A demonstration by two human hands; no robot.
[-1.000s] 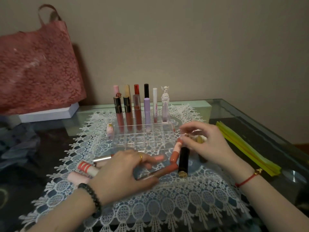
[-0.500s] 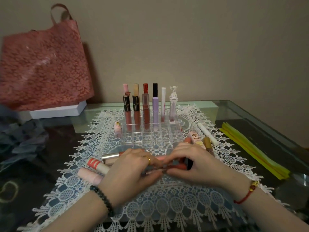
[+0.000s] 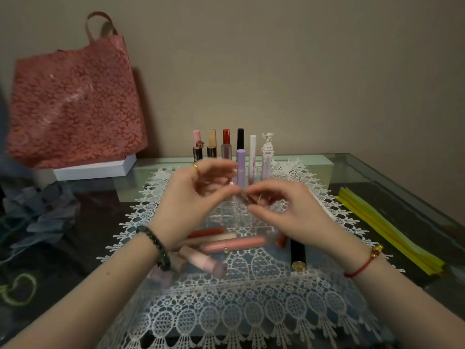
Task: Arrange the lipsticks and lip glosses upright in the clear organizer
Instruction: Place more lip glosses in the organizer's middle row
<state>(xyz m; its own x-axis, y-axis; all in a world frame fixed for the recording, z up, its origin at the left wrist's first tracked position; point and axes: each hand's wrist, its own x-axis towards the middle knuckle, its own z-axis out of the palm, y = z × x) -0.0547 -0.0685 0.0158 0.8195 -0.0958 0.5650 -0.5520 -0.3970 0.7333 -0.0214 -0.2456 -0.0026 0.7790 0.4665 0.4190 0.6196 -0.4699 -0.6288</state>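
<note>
Slim brown lip-gloss tube (image 3: 247,199) above the clear acrylic grid organizer (image 3: 226,219), pinched by the right hand (image 3: 285,209). The left hand (image 3: 191,197) met its end, grip too blurred to judge. A tilted insertion could topple the upright tubes (image 3: 240,167) behind.

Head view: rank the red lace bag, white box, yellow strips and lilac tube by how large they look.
1. red lace bag, by far the largest.
2-3. yellow strips and white box: similar spread, and the strips lie nearer the camera, so I leave them unranked.
4. lilac tube, the smallest.
</note>
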